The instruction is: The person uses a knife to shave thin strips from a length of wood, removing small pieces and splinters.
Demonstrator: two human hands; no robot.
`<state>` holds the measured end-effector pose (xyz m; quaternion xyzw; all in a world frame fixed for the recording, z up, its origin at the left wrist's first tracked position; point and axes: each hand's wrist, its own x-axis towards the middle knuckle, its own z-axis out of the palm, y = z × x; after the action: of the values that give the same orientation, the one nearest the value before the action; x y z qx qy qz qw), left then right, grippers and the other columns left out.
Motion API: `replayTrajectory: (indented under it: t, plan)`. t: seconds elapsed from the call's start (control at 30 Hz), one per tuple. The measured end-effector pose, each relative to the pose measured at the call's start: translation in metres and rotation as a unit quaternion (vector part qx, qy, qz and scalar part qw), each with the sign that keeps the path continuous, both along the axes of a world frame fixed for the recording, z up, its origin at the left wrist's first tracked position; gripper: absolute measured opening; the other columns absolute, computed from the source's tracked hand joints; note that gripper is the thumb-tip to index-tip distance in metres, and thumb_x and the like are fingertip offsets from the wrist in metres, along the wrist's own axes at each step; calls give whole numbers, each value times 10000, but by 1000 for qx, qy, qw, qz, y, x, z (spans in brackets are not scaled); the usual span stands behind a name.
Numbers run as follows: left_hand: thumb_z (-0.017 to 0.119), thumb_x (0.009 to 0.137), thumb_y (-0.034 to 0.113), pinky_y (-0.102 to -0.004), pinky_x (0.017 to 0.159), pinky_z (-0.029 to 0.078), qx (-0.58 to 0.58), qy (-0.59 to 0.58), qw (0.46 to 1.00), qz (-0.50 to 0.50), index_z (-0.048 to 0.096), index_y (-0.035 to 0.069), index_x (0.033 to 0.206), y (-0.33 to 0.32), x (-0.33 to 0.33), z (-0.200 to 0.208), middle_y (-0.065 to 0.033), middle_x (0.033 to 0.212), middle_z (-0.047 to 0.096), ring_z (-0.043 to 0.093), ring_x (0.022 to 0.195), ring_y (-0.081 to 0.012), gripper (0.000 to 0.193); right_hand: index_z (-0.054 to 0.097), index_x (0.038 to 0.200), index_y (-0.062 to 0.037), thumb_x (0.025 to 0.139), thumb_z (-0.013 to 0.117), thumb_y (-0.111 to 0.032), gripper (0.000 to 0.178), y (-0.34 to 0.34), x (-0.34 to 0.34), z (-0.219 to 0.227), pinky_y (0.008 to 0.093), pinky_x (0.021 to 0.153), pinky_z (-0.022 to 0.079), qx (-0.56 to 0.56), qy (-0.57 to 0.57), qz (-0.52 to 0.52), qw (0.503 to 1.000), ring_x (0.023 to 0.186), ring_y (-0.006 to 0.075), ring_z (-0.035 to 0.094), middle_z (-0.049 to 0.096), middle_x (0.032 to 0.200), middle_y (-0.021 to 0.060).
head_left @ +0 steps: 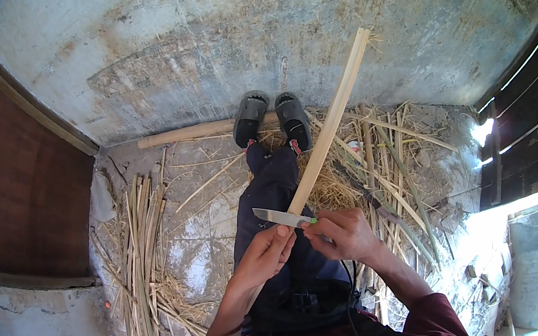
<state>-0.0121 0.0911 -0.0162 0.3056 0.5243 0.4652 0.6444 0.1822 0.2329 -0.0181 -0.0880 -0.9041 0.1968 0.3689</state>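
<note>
My right hand (343, 235) is closed around the handle of a knife (279, 217), and a bit of green shows by the grip. Its blade points left and lies across a long pale bamboo strip (331, 123). Close to the blade, my left hand (264, 257) grips the strip, thumb and fingertips right beside the metal. The strip slants up and to the right over my legs, its frayed far end reaching in front of the wall. Its near end passes under my left hand toward my left forearm.
A bundle of thin split strips (143, 253) lies on the floor at left. Shavings (329, 190) and loose sticks (402, 178) cover the floor at right. A bamboo pole (185, 134) runs along the wall (194, 59) by my shoes (251, 115). A brown panel (13, 168) stands at left.
</note>
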Motion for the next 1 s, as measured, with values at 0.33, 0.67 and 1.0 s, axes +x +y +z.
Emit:
replayTrajectory:
  t: [0.33, 0.67, 1.0]
  plan:
    - [434, 1205, 482, -250, 542, 356, 106, 68, 988, 87, 556, 81, 816, 2, 13, -14, 54, 686, 453, 426, 580, -44, 572, 724, 986, -87, 826, 864, -41, 218, -8, -3, 7, 363, 452, 472, 12, -21, -6, 1000, 515, 202, 617, 601, 732, 29]
    - [472, 1190, 505, -266, 514, 305, 87, 115, 984, 100, 561, 67, 750, 5, 10, -20, 67, 635, 446, 399, 565, -31, 628, 685, 921, -105, 850, 870, -73, 200, -1, -3, 11, 347, 450, 483, 80, -22, -27, 996, 508, 183, 615, 602, 742, 14]
    - [521, 1175, 516, -284, 516, 300, 46, 122, 987, 90, 540, 68, 674, 6, 4, -15, 62, 613, 444, 378, 574, -37, 673, 696, 907, -117, 855, 865, -97, 177, 2, -1, 12, 342, 425, 452, 91, -20, -39, 995, 498, 169, 603, 605, 748, 6]
